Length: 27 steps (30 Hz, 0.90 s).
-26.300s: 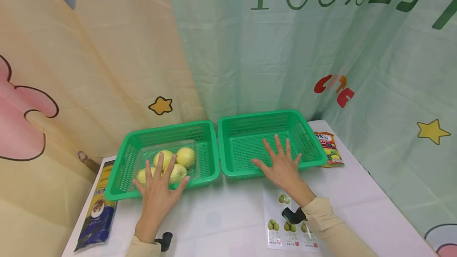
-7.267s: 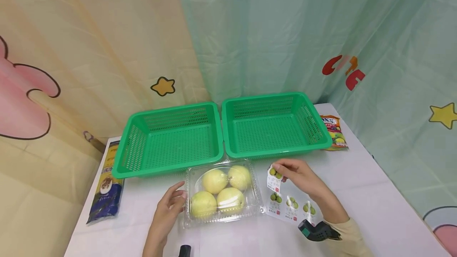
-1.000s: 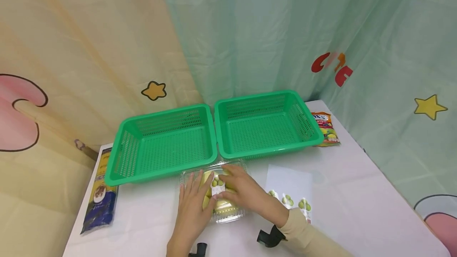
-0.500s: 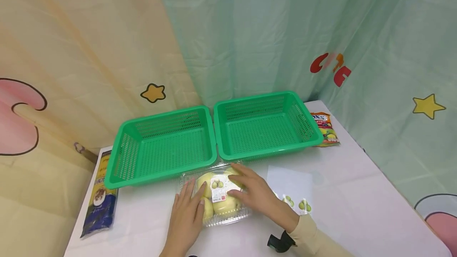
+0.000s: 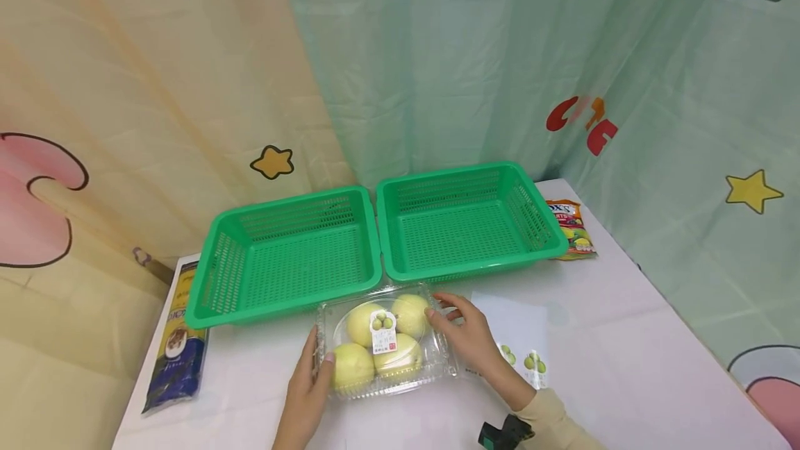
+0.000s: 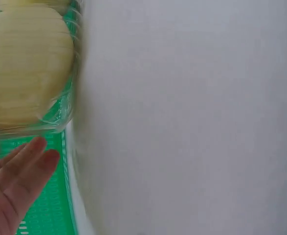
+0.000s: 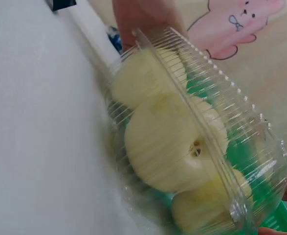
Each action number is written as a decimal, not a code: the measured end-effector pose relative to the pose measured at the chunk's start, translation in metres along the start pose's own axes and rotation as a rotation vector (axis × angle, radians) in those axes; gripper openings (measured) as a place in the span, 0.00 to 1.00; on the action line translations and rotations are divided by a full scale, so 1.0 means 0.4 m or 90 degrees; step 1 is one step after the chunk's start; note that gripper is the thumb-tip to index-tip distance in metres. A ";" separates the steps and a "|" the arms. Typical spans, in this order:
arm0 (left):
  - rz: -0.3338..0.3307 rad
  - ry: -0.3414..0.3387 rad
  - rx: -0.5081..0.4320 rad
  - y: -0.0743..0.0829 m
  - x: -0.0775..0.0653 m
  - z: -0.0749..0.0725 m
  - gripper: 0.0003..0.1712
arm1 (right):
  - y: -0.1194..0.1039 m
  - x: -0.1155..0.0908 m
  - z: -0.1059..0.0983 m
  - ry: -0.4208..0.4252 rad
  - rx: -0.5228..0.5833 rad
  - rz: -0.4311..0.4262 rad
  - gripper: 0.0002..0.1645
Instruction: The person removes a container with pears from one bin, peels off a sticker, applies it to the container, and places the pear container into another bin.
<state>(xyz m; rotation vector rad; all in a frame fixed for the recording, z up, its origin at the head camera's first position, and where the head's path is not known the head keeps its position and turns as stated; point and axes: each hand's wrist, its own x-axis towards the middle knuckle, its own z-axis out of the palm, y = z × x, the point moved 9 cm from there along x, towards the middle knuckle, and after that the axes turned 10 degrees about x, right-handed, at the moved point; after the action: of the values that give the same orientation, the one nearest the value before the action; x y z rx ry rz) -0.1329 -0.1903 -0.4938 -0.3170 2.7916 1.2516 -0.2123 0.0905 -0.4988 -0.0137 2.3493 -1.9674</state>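
A clear plastic fruit box [image 5: 431, 375] stands in front of the baskets, holding several round pale-yellow fruits [image 5: 353, 367]. On its lid lies a white sticker [image 5: 384, 332] with a green fruit picture. My left hand [image 5: 303, 394] holds the box's left side, thumb at the lid's edge. My right hand [image 5: 469, 339] grips the right edge between thumb and fingers. In the right wrist view the ribbed box wall [image 7: 202, 117] looks slanted; whether it is raised off the table I cannot tell. Beside my right hand lies the sticker sheet [image 5: 515, 318], partly covered by that hand.
Two green baskets, left [image 5: 281, 314] and right [image 5: 475, 266], stand side by side behind the box with nothing inside. A blue-and-yellow packet [image 5: 178, 353] lies at the left table edge. A small candy bag [image 5: 575, 231] lies right of the right basket. A curtain hangs behind.
Earlier, the fruit box left the left basket for the table front, and my right hand took a sticker off the sheet. Now it lies on the lid; my hands have moved to the box's sides.
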 end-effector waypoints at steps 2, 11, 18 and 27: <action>-0.001 0.004 -0.002 -0.001 0.002 0.001 0.35 | 0.009 0.004 -0.001 0.003 0.012 0.017 0.26; -0.076 0.037 -0.056 -0.040 0.015 -0.025 0.24 | 0.049 0.013 -0.001 0.003 0.146 0.080 0.21; -0.119 0.030 -0.132 -0.074 0.026 -0.027 0.31 | 0.068 0.015 0.004 -0.018 0.133 0.094 0.16; -0.143 0.006 -0.122 -0.073 0.033 -0.017 0.31 | 0.052 0.015 0.000 -0.006 0.070 0.052 0.14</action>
<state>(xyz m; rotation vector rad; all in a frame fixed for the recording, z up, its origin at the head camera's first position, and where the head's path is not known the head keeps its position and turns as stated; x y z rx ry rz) -0.1393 -0.2162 -0.5125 -0.6286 2.5573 1.4640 -0.2173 0.0936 -0.5195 0.0779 2.1948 -2.0490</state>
